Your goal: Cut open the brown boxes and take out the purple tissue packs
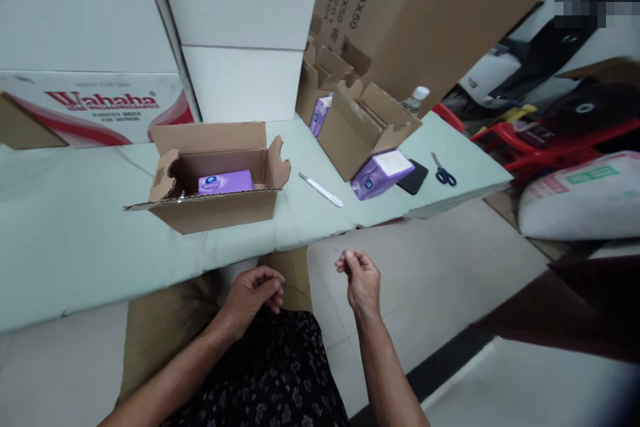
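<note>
In the head view, my left hand (257, 293) hovers over my lap, below the table's front edge, its fingers curled in and nothing visible in them. To its right is my right hand (363, 280), raised in the air with thumb and fingertips drawn together; it appears to hold nothing. Both hands are apart from the table. An open cardboard box (220, 213) stands on the table with a purple tissue pack (235, 181) inside. A white-handled craft knife (323, 192) lies to the box's right. Another purple tissue pack (373, 177) sits near the table edge.
Behind it stand a second open cardboard box (345, 130) and a third (307, 90), with a purple pack (319, 117) between them. Scissors (443, 170), a black phone-like object (416, 179) and a bottle (417, 99) are at right. White cartons (240, 80) line the back.
</note>
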A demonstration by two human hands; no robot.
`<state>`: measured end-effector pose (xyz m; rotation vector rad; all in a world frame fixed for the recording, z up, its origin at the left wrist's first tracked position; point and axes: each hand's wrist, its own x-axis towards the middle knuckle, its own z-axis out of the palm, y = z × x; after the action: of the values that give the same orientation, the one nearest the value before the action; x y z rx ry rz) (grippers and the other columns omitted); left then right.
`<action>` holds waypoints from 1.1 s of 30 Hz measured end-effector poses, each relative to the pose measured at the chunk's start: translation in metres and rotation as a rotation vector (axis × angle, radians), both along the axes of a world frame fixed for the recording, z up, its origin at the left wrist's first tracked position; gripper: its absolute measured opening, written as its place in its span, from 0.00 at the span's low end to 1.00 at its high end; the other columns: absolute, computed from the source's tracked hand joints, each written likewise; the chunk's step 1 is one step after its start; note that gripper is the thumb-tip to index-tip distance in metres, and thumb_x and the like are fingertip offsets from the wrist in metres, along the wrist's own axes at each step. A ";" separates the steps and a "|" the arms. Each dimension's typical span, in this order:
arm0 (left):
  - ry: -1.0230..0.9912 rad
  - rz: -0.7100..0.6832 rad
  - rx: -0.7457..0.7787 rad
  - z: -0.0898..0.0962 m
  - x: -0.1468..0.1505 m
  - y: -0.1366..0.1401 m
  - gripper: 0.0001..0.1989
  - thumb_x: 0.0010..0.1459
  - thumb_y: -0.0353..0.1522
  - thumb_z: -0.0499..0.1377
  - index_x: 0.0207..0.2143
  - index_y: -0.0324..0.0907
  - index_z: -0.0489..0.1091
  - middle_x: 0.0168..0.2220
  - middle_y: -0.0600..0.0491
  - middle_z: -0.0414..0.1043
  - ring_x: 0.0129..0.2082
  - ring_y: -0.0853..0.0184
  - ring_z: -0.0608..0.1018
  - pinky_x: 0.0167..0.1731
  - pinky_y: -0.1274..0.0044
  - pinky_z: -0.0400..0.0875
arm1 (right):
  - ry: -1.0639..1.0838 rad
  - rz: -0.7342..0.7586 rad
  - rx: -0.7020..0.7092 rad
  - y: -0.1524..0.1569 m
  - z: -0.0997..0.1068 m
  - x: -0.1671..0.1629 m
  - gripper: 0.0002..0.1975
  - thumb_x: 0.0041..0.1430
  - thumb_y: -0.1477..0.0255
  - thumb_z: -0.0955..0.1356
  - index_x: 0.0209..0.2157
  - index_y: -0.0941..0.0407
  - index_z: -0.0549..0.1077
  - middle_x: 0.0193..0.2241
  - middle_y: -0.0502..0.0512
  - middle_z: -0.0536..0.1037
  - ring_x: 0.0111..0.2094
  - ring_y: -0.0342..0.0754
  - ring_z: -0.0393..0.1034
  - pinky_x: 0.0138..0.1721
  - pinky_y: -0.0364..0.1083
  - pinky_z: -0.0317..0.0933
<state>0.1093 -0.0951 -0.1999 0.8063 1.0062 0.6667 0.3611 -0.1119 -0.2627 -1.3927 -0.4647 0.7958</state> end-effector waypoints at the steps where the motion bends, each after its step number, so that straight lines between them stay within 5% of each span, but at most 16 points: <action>1: 0.010 0.004 0.003 0.000 -0.002 0.000 0.23 0.45 0.47 0.73 0.31 0.38 0.76 0.24 0.54 0.75 0.22 0.70 0.76 0.23 0.77 0.73 | 0.022 -0.068 0.000 0.005 -0.008 0.015 0.21 0.42 0.59 0.82 0.27 0.57 0.75 0.20 0.47 0.77 0.20 0.41 0.71 0.22 0.40 0.65; 10: 0.053 0.050 0.004 0.000 -0.007 -0.001 0.27 0.43 0.51 0.75 0.33 0.37 0.78 0.26 0.53 0.76 0.25 0.68 0.78 0.26 0.76 0.75 | 0.237 -0.361 0.087 0.038 -0.035 0.108 0.15 0.47 0.68 0.80 0.29 0.55 0.72 0.21 0.43 0.76 0.22 0.39 0.72 0.24 0.38 0.68; 14: 0.062 0.044 -0.003 0.001 -0.004 0.000 0.27 0.42 0.51 0.75 0.33 0.38 0.78 0.27 0.53 0.76 0.25 0.68 0.77 0.26 0.76 0.75 | 0.273 -0.378 0.069 0.054 -0.044 0.124 0.12 0.60 0.66 0.76 0.41 0.57 0.76 0.34 0.50 0.80 0.32 0.43 0.76 0.34 0.43 0.73; 19: 0.075 0.038 0.007 0.003 -0.004 0.003 0.26 0.43 0.51 0.75 0.33 0.39 0.79 0.27 0.52 0.76 0.26 0.66 0.78 0.27 0.74 0.75 | 0.316 -0.317 0.008 0.070 -0.060 0.130 0.21 0.69 0.62 0.70 0.59 0.56 0.71 0.57 0.60 0.75 0.52 0.54 0.74 0.51 0.58 0.72; 28: 0.094 0.050 0.012 0.003 -0.006 0.005 0.26 0.43 0.51 0.74 0.33 0.38 0.80 0.27 0.51 0.77 0.26 0.66 0.78 0.29 0.74 0.75 | 0.383 -0.108 -0.115 0.067 -0.065 0.134 0.21 0.68 0.62 0.70 0.58 0.56 0.72 0.56 0.60 0.75 0.52 0.54 0.74 0.51 0.58 0.72; 33: 0.098 0.079 0.037 0.007 -0.017 0.005 0.25 0.44 0.50 0.74 0.34 0.39 0.80 0.28 0.50 0.79 0.27 0.65 0.79 0.30 0.74 0.76 | 0.342 0.030 -0.228 0.040 -0.072 0.089 0.20 0.68 0.62 0.70 0.57 0.57 0.73 0.54 0.59 0.76 0.49 0.52 0.75 0.49 0.56 0.73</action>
<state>0.0924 -0.0899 -0.1927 0.8411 1.1218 0.7211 0.4504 -0.0718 -0.3350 -1.4230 -0.1316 1.1142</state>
